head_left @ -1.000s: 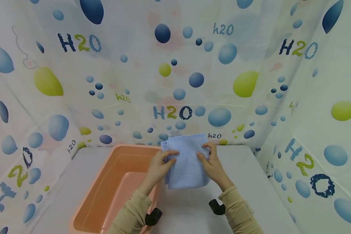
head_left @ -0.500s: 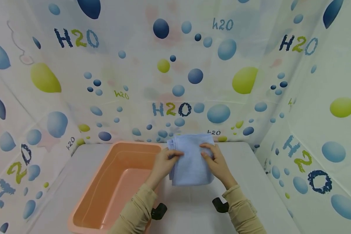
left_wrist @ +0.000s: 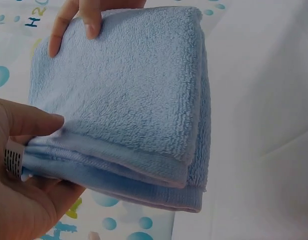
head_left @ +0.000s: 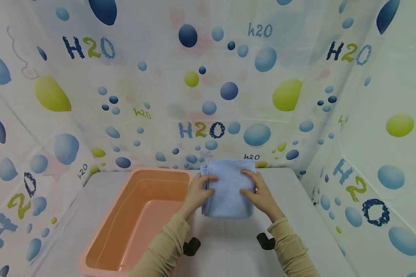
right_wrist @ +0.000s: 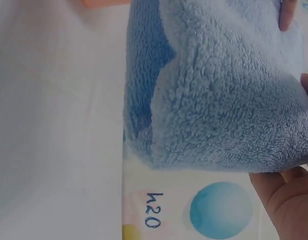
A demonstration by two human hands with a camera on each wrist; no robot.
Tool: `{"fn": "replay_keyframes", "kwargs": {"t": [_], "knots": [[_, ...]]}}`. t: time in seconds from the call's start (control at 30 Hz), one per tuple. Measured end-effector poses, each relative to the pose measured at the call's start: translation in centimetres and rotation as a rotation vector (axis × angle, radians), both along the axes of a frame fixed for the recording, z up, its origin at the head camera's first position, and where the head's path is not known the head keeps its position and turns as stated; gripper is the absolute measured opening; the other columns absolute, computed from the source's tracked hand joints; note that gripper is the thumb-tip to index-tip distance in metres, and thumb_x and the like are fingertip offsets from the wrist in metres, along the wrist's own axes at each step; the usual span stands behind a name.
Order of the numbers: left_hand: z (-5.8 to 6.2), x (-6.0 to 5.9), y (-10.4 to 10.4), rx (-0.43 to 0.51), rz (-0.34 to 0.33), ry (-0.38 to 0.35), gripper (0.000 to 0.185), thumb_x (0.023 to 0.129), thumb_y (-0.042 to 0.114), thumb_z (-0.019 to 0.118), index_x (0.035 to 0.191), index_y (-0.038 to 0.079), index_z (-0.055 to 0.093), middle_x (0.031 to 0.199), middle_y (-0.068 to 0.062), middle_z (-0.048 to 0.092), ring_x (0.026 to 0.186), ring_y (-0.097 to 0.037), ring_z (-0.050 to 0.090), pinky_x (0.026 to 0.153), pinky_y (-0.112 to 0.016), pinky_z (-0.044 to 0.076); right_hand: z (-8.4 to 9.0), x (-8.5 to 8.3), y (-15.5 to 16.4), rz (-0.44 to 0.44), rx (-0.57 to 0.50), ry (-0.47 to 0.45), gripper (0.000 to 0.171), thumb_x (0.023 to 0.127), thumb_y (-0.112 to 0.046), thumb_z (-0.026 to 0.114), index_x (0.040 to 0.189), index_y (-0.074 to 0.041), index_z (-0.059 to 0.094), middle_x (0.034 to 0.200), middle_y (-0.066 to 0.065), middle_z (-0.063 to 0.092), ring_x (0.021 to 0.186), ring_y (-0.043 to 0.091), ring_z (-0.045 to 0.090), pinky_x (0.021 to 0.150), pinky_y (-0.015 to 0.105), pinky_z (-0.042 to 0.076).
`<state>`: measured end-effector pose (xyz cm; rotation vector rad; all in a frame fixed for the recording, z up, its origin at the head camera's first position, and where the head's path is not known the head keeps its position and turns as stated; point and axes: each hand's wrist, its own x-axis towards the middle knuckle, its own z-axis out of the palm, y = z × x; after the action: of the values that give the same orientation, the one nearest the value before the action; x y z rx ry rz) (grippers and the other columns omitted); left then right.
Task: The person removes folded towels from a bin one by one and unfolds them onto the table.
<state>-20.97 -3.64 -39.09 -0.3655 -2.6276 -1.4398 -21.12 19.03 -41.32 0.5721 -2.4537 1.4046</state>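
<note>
Head view shows a folded blue towel (head_left: 228,190) held just above the far middle of the white table (head_left: 298,215), close to the back edge where the bubble-print curtain (head_left: 208,77) hangs. It is already folded into a compact rectangle of several layers; the left wrist view shows the stacked hems (left_wrist: 119,172) lined up fairly evenly along one side, while the right wrist view shows a looser corner (right_wrist: 149,100) where an inner layer peeks out. The left hand (head_left: 198,191) grips the towel's left edge, thumb on top and fingers underneath, and the right hand (head_left: 260,192) pinches the right edge in the same way, so both hands are clamped on the cloth with the towel spanning the gap between them. Judging from this, the folding looks largely done, and what seems left is squaring up that loose corner and setting the towel down somewhere. An orange plastic tub (head_left: 100,246) stands on the left part of the table, its near right rim just beside the left forearm; nothing shows inside it.
</note>
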Motion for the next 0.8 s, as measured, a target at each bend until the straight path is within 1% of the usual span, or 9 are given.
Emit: {"fn": "replay_keyframes", "kwargs": {"t": [0.1, 0.17, 0.23, 0.33, 0.43, 0.57, 0.67, 0.8], "knots": [[-0.2, -0.3, 0.6, -0.038, 0.023, -0.015, 0.034, 0.074, 0.003, 0.066, 0.107, 0.009, 0.067, 0.107, -0.017, 0.055, 0.094, -0.029, 0.055, 0.080, -0.044, 0.051, -0.4, -0.1, 0.4, -0.021, 0.054, -0.003, 0.061, 0.078, -0.008, 0.070, 0.134, -0.014, 0.048, 0.119, 0.020, 0.046, 0.103, 0.030, 0.047, 0.081, 0.043, 0.044], [-0.2, -0.5, 1.1, -0.043, 0.035, -0.030, 0.036, 0.073, 0.000, 0.063, 0.108, 0.009, 0.067, 0.107, -0.016, 0.055, 0.093, -0.028, 0.055, 0.079, -0.043, 0.051, -0.6, -0.2, 0.7, -0.027, 0.075, -0.009, 0.066, 0.076, -0.008, 0.070, 0.136, -0.014, 0.046, 0.120, 0.021, 0.045, 0.105, 0.033, 0.047, 0.084, 0.048, 0.044], [-0.3, -0.8, 1.8, -0.045, 0.037, -0.044, 0.040, 0.071, -0.003, 0.060, 0.110, 0.008, 0.066, 0.108, -0.016, 0.054, 0.093, -0.028, 0.054, 0.079, -0.043, 0.051, -0.9, -0.4, 1.0, -0.042, 0.105, -0.015, 0.069, 0.075, -0.008, 0.070, 0.138, -0.015, 0.044, 0.119, 0.021, 0.044, 0.104, 0.034, 0.048, 0.083, 0.049, 0.045], [-0.5, -1.3, 3.0, -0.056, 0.017, -0.045, 0.046, 0.069, -0.007, 0.056, 0.111, 0.006, 0.066, 0.110, -0.018, 0.054, 0.095, -0.029, 0.055, 0.082, -0.044, 0.050, -1.4, -0.5, 1.6, -0.076, 0.154, -0.028, 0.072, 0.074, -0.008, 0.070, 0.140, -0.017, 0.042, 0.117, 0.021, 0.043, 0.100, 0.033, 0.049, 0.082, 0.049, 0.045], [-0.7, -1.7, 4.2, -0.060, -0.010, -0.044, 0.049, 0.068, -0.008, 0.055, 0.113, 0.005, 0.065, 0.111, -0.019, 0.054, 0.098, -0.031, 0.056, 0.084, -0.045, 0.050, -1.9, -0.5, 2.5, -0.112, 0.212, -0.034, 0.075, 0.074, -0.010, 0.071, 0.141, -0.017, 0.039, 0.115, 0.020, 0.042, 0.097, 0.032, 0.051, 0.080, 0.049, 0.046], [-1.0, -2.0, 5.2, -0.057, -0.027, -0.054, 0.052, 0.067, -0.009, 0.054, 0.116, 0.005, 0.064, 0.111, -0.019, 0.053, 0.097, -0.031, 0.055, 0.085, -0.044, 0.050, -2.2, -0.5, 3.5, -0.122, 0.248, -0.051, 0.078, 0.074, -0.013, 0.073, 0.142, -0.017, 0.037, 0.115, 0.020, 0.041, 0.097, 0.033, 0.051, 0.081, 0.052, 0.047], [-1.3, -2.2, 5.5, -0.039, -0.041, -0.088, 0.055, 0.067, -0.009, 0.055, 0.119, 0.005, 0.062, 0.111, -0.019, 0.051, 0.096, -0.029, 0.053, 0.085, -0.043, 0.049, -2.3, -0.7, 4.0, -0.121, 0.252, -0.084, 0.081, 0.073, -0.015, 0.074, 0.143, -0.019, 0.035, 0.117, 0.019, 0.041, 0.101, 0.035, 0.050, 0.084, 0.054, 0.046], [-1.7, -2.3, 5.8, -0.018, -0.059, -0.140, 0.058, 0.067, -0.008, 0.059, 0.124, 0.005, 0.058, 0.111, -0.018, 0.048, 0.097, -0.028, 0.051, 0.084, -0.042, 0.049, -2.7, -1.1, 4.4, -0.122, 0.262, -0.135, 0.083, 0.073, -0.016, 0.073, 0.145, -0.023, 0.032, 0.117, 0.017, 0.040, 0.103, 0.036, 0.050, 0.085, 0.055, 0.046]]}}
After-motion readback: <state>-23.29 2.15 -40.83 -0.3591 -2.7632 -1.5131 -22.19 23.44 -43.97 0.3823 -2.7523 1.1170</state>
